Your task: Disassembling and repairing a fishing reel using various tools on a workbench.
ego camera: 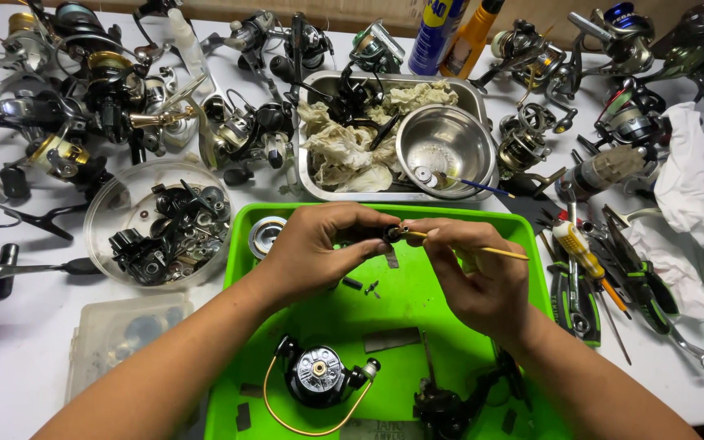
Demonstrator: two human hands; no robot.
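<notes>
Both hands meet over the far half of a bright green plastic tray [523, 244] with a smooth, glossy floor and a raised rim. The left hand [311, 253] pinches a small black part [391, 234] between thumb and fingertips; the part is dark and too small to make out in detail. The right hand [482, 273] grips a thin yellow-handled brush [482, 247] like a pen, its tip touching the small black part. So both hands are closed — one around the piece, one around the slim stick.

On the tray near the person lies a fishing reel body [319, 376], black with a round, silvery metal centre and a thin golden wire bail curving around it. Beside it sits a darker reel frame [442, 407], and a few small flat grey pieces and black bits are scattered over the green floor.

Beyond the tray stands a rectangular steel pan [316, 191] holding crumpled, stained rags and a round, shiny steel bowl [446, 147]. To the left, a clear round plastic tub [116, 204] is filled with small black and metal parts. Many spinning reels [116, 90] — black, silver, gold — crowd the white tabletop [34, 326], and to the right lie screwdrivers and pliers [588, 269] beside wrinkled white cloth [694, 187].
</notes>
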